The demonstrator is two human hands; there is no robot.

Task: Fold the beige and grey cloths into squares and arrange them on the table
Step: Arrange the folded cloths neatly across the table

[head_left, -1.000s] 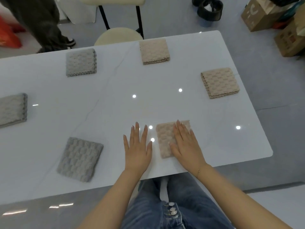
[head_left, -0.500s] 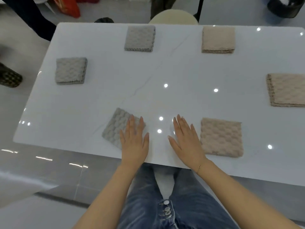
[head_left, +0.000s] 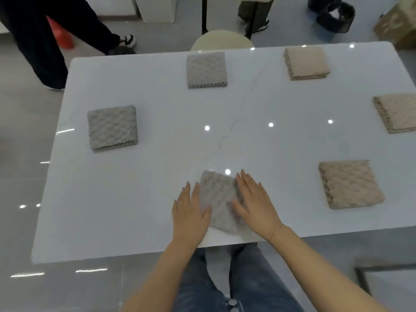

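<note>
A folded grey cloth point(head_left: 218, 200) is flanked by both hands near the front edge of the white table point(head_left: 157, 172), lying slightly askew to that edge. The left hand point(head_left: 190, 212) is laid flat against its left side, the right hand point(head_left: 254, 202) flat over its right side; the fingers of both are straight, so nothing is gripped, only pressed. The step in hand is judged to be squaring and placing this cloth. It is best done by light, even pressure from both palms, so that the layers are turned together and the folds are not sheared apart.

Outward from the hands, two more grey squares are seen: one point(head_left: 112, 128) well to the left and beyond, another point(head_left: 206, 69) straight beyond, near the far edge. To the right a beige square point(head_left: 350, 184) lies level with the hands, a second point(head_left: 396, 115) further beyond it at the picture's edge, a third point(head_left: 306, 63) at the far right corner. All appear folded, so the task is judged nearly complete.
</note>
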